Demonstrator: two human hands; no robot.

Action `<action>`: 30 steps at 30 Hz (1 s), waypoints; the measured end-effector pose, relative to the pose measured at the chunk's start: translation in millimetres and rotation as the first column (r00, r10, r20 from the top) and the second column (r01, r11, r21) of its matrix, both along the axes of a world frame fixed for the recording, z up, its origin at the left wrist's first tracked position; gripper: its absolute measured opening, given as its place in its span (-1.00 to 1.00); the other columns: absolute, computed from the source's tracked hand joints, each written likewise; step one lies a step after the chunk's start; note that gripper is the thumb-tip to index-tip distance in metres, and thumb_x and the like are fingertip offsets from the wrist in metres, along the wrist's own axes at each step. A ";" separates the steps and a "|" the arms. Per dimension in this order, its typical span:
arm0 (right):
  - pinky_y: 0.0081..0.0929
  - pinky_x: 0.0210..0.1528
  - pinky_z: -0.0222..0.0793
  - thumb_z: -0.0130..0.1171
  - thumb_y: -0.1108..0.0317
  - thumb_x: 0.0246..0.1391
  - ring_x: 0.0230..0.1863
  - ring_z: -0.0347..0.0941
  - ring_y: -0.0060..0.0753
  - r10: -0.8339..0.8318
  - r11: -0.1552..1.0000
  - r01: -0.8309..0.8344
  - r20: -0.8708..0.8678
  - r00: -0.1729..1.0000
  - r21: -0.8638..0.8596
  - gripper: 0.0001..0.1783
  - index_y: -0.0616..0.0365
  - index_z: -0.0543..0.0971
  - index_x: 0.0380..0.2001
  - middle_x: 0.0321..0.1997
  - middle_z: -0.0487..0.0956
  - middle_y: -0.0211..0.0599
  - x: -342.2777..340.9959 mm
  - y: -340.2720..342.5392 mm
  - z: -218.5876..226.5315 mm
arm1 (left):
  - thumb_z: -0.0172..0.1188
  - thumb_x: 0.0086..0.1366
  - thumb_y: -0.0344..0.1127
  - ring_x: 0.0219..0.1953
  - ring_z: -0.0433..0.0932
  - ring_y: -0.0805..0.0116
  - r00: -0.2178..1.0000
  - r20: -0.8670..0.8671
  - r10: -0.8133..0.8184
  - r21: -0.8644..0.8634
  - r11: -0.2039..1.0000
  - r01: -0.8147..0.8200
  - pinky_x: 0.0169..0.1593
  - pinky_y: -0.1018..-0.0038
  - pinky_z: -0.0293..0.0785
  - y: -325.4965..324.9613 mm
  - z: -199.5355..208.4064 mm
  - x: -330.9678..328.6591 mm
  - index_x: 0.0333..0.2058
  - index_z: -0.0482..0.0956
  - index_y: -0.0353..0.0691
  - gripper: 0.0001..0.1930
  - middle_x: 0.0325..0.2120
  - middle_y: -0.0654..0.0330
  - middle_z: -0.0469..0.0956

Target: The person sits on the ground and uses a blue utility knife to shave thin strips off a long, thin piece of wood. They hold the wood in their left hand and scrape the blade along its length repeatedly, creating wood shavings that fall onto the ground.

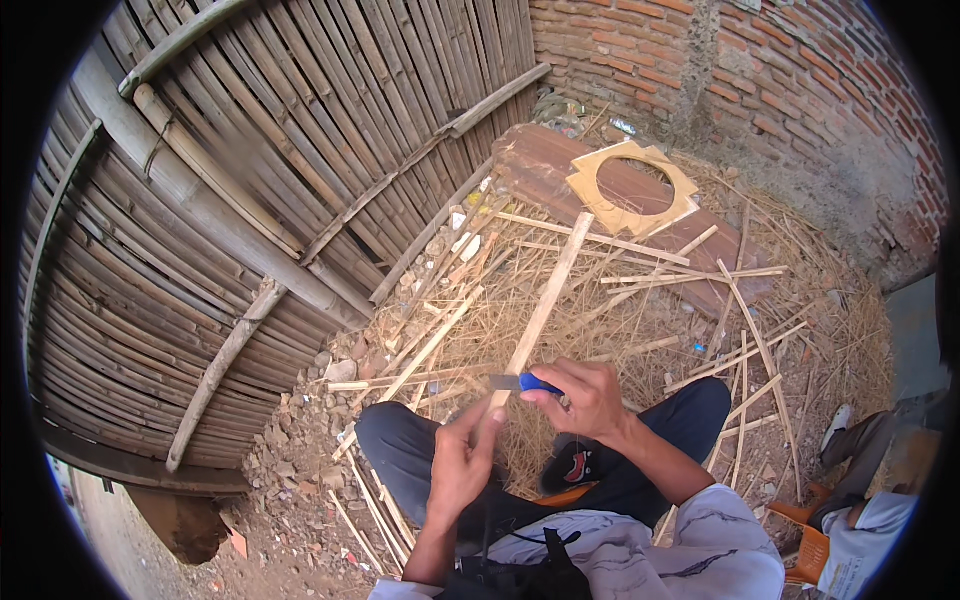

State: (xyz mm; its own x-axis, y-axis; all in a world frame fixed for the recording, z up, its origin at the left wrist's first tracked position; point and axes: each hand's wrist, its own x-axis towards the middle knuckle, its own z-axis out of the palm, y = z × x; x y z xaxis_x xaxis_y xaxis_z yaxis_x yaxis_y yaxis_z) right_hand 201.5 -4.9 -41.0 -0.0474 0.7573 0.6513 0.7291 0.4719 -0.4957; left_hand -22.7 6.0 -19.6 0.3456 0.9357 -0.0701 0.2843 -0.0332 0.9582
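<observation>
The left hand grasps with its fingers the near end of a wooden strip above straw, with open room toward the bamboo wall, while the right hand clenches a blue-handled knife, its blade crossing the strip's edges.

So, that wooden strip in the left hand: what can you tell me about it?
The strip is long, straight, flat and narrow, pale tan, and looks like bare wood or split bamboo. The left hand grips its near end, thumb on top. From there it slants forward and to the right, ending squarely above the straw. The metal blade of a blue-handled tool, held in the right hand, lies across it near the left thumb. Whether its far end touches anything is unclear.
</observation>
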 end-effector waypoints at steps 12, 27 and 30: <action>-0.33 -0.46 0.35 0.31 0.17 0.41 -0.54 0.53 -0.31 -0.611 0.778 0.629 -0.254 0.750 -0.015 -0.68 0.26 0.75 -0.12 -0.44 0.70 -0.19 145.6 44.7 9.2 | 0.18 0.62 -0.26 -0.43 0.31 0.62 0.996 -0.046 -0.074 -0.162 0.985 0.066 -0.36 0.51 0.29 -24.1 -7.1 -52.2 0.19 0.67 -0.33 -0.67 -0.54 0.36 0.45; -0.35 -0.49 0.54 0.50 0.08 0.20 -0.49 0.69 -0.22 -0.046 0.998 0.044 -0.049 0.998 -0.040 -0.66 0.12 0.75 -0.20 -0.34 0.76 -0.29 -2.7 -1.0 -9.6 | 0.08 0.65 -0.22 -0.54 0.33 0.35 0.993 -0.096 -0.070 0.078 0.994 0.078 -0.38 0.24 0.35 0.9 -0.7 5.0 0.15 0.65 -0.37 -0.65 -0.61 0.03 0.37; -0.33 -0.52 0.52 0.50 0.08 0.20 -0.51 0.68 -0.24 -0.075 0.996 0.076 -0.029 0.997 0.047 -0.67 0.12 0.76 -0.18 -0.37 0.75 -0.29 5.2 5.2 -19.0 | 0.08 0.65 -0.21 -0.56 0.35 0.28 0.988 -0.142 -0.067 0.082 0.993 0.080 -0.37 0.24 0.38 1.3 -0.7 6.5 0.14 0.65 -0.37 -0.64 -0.62 0.00 0.40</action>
